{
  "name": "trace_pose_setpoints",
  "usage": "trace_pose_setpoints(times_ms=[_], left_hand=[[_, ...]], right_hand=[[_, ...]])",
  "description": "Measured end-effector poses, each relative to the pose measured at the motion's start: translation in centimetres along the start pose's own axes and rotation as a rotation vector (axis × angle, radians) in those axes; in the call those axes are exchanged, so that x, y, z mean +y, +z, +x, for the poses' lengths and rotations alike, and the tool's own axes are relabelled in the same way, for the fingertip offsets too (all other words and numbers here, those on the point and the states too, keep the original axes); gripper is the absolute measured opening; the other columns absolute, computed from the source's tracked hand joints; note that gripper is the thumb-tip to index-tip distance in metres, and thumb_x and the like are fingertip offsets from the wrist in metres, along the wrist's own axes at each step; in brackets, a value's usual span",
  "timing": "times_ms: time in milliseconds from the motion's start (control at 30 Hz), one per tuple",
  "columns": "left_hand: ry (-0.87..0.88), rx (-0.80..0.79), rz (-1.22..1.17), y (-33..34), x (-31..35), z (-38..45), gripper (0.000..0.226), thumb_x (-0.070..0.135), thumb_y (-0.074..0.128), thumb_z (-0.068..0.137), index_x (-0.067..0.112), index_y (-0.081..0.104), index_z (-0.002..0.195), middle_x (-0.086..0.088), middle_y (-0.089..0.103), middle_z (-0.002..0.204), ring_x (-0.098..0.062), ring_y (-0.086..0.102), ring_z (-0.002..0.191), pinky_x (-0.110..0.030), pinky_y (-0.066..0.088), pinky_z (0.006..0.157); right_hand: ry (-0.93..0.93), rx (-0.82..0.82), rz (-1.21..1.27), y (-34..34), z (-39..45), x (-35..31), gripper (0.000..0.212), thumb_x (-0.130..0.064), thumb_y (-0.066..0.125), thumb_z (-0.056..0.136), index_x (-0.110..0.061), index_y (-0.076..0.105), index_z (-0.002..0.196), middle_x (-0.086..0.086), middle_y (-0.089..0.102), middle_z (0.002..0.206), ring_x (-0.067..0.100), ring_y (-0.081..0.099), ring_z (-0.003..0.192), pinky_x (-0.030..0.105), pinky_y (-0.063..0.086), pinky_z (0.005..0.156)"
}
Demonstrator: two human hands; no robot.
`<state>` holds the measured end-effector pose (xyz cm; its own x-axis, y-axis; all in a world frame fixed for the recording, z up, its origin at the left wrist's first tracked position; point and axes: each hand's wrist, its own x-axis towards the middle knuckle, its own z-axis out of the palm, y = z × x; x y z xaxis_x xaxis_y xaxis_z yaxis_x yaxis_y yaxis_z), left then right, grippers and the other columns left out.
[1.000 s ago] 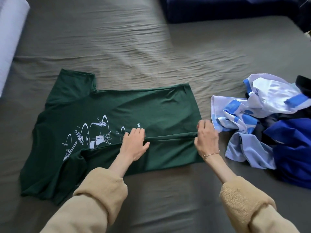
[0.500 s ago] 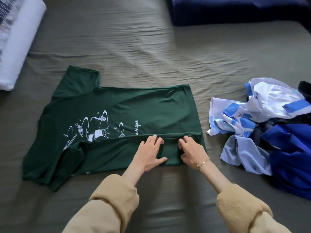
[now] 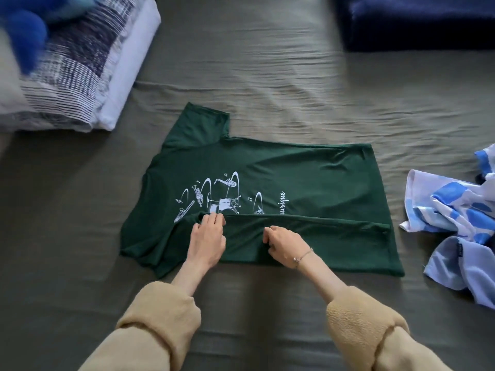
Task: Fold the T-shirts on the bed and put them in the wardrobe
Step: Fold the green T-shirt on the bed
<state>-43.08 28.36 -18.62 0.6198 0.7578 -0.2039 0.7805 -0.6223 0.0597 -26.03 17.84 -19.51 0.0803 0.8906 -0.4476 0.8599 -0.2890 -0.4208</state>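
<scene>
A dark green T-shirt [image 3: 294,178] with a white print of musical instruments lies spread on the bed, its collar end to the left and its hem to the right. Its near long side is folded over toward the middle. My left hand [image 3: 207,236] rests flat on that folded strip, fingertips at the fold's edge by the print. My right hand [image 3: 285,243] lies on the same strip a little to the right, fingers curled down against the cloth. A heap of blue and white T-shirts [image 3: 455,226] lies unfolded at the right edge.
The bed has a wrinkled grey-brown sheet [image 3: 267,76]. A striped white and navy pillow [image 3: 80,65] lies at the back left with a blurred blue object [image 3: 24,33] on it. A dark blue cushion or blanket [image 3: 415,20] lies at the back right.
Both hands have slid leftward along the folded strip, from the hem end toward the printed chest. The camera has turned left, bringing the pillow into view.
</scene>
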Motion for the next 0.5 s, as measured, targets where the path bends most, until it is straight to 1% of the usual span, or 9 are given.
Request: trace_pose_setpoints(times_ms=[67, 133, 233, 300, 367, 400, 433, 467, 500], left_hand=[[-0.081, 0.021, -0.046, -0.3, -4.3, -0.6, 0.031, 0.012, 0.045, 0.088, 0.019, 0.048, 0.118, 0.005, 0.049, 0.118, -0.015, 0.045, 0.113, -0.028, 0.034, 0.089], [-0.108, 0.041, -0.105, -0.5, -7.7, -1.0, 0.032, 0.008, 0.046, 0.087, 0.018, 0.05, 0.117, 0.003, 0.05, 0.117, -0.016, 0.045, 0.113, -0.029, 0.035, 0.089], [-0.119, 0.033, -0.267, -1.1, -12.3, -1.9, 0.031, 0.008, 0.049, 0.085, 0.016, 0.051, 0.114, 0.003, 0.052, 0.112, -0.016, 0.047, 0.108, -0.032, 0.04, 0.091], [-0.094, -0.048, -0.327, -1.4, -14.6, -2.3, 0.031, 0.012, 0.052, 0.084, 0.018, 0.051, 0.114, 0.006, 0.054, 0.109, -0.014, 0.048, 0.107, -0.033, 0.041, 0.092], [-0.063, -0.165, -0.36, -1.5, -16.8, -2.7, 0.033, 0.014, 0.054, 0.082, 0.019, 0.051, 0.115, 0.007, 0.055, 0.112, -0.012, 0.047, 0.11, -0.033, 0.04, 0.096], [-0.053, -0.222, -0.378, -1.4, -18.1, -2.7, 0.035, 0.014, 0.055, 0.081, 0.019, 0.052, 0.116, 0.007, 0.055, 0.114, -0.011, 0.046, 0.113, -0.033, 0.039, 0.098], [-0.043, -0.266, -0.39, -1.4, -18.7, -2.7, 0.036, 0.015, 0.056, 0.081, 0.02, 0.052, 0.117, 0.007, 0.054, 0.115, -0.011, 0.046, 0.114, -0.032, 0.039, 0.099], [-0.037, -0.298, -0.405, -1.3, -19.6, -2.6, 0.036, 0.018, 0.058, 0.08, 0.021, 0.053, 0.116, 0.008, 0.054, 0.114, -0.01, 0.046, 0.113, -0.031, 0.038, 0.099], [-0.03, -0.315, -0.415, -1.2, -20.2, -2.4, 0.035, 0.023, 0.06, 0.081, 0.023, 0.053, 0.115, 0.01, 0.054, 0.111, -0.01, 0.046, 0.111, -0.03, 0.039, 0.098]], right_hand=[[-0.049, 0.003, 0.016, 0.7, 1.9, -3.6, 0.035, -0.005, 0.048, 0.083, -0.011, 0.048, 0.117, 0.004, 0.054, 0.117, 0.026, 0.054, 0.107, 0.034, 0.042, 0.076], [-0.08, 0.022, 0.04, 1.3, 3.5, -6.5, 0.04, -0.004, 0.047, 0.083, -0.012, 0.043, 0.122, 0.005, 0.054, 0.117, 0.028, 0.056, 0.104, 0.035, 0.043, 0.074], [-0.045, 0.053, 0.177, 2.1, 6.1, -10.9, 0.04, -0.018, 0.052, 0.088, -0.014, 0.036, 0.125, 0.005, 0.06, 0.111, 0.03, 0.057, 0.1, 0.037, 0.046, 0.078], [0.04, 0.093, 0.354, 2.5, 7.5, -13.2, 0.046, -0.029, 0.058, 0.088, -0.014, 0.034, 0.124, 0.007, 0.063, 0.105, 0.029, 0.057, 0.098, 0.036, 0.045, 0.082], [0.127, 0.139, 0.517, 2.8, 8.8, -14.9, 0.054, -0.029, 0.063, 0.085, -0.016, 0.032, 0.127, 0.008, 0.063, 0.097, 0.028, 0.057, 0.093, 0.034, 0.045, 0.084], [0.152, 0.157, 0.571, 2.8, 9.5, -15.7, 0.055, -0.024, 0.065, 0.084, -0.017, 0.033, 0.129, 0.006, 0.061, 0.088, 0.026, 0.056, 0.087, 0.03, 0.044, 0.081], [0.173, 0.164, 0.602, 2.8, 9.9, -15.9, 0.052, -0.016, 0.064, 0.083, -0.017, 0.037, 0.128, 0.003, 0.056, 0.076, 0.023, 0.053, 0.078, 0.026, 0.043, 0.074], [0.201, 0.171, 0.645, 2.6, 10.5, -16.4, 0.045, -0.008, 0.061, 0.082, -0.016, 0.043, 0.123, 0.002, 0.051, 0.068, 0.02, 0.05, 0.067, 0.023, 0.044, 0.065], [0.244, 0.177, 0.731, 2.4, 10.9, -16.5, 0.034, -0.003, 0.057, 0.082, -0.014, 0.051, 0.114, 0.004, 0.049, 0.066, 0.016, 0.047, 0.06, 0.017, 0.044, 0.055]])
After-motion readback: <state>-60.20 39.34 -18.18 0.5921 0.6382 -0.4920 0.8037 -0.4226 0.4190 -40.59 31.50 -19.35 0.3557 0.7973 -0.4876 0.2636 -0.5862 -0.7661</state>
